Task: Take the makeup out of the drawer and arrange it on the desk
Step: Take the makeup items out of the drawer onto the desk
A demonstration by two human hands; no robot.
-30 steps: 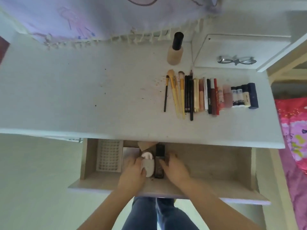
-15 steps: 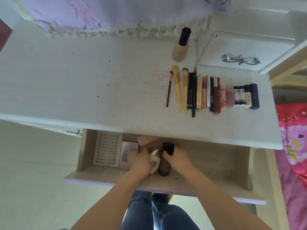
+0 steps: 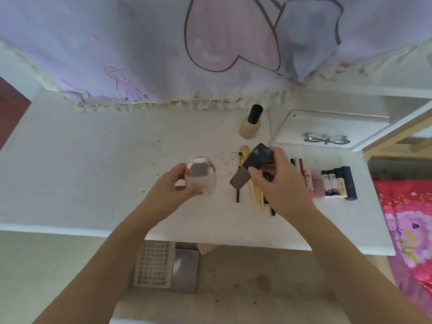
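Observation:
My left hand (image 3: 174,187) grips a clear egg-shaped case (image 3: 200,175) above the middle of the white desk (image 3: 93,174). My right hand (image 3: 278,183) grips a dark brown bottle with a black square cap (image 3: 258,157), held tilted over the row of brushes (image 3: 253,195). A small brown square piece (image 3: 239,180) shows just under that bottle. Further right, lipsticks and tubes (image 3: 327,182) lie side by side. The open drawer (image 3: 245,277) below holds a white grid tray (image 3: 155,264) and a silvery flat compact (image 3: 185,270).
A beige foundation bottle with a black cap (image 3: 251,121) stands at the desk's back. A small white drawer unit with a silver handle (image 3: 327,139) sits at the back right. A fringed lilac cloth (image 3: 187,54) hangs behind. Pink bedding (image 3: 406,218) lies to the right.
Both hands have risen out of the drawer to above the desk, the left carrying the egg-shaped case and the right carrying the dark bottle. The camera has moved closer to the desk.

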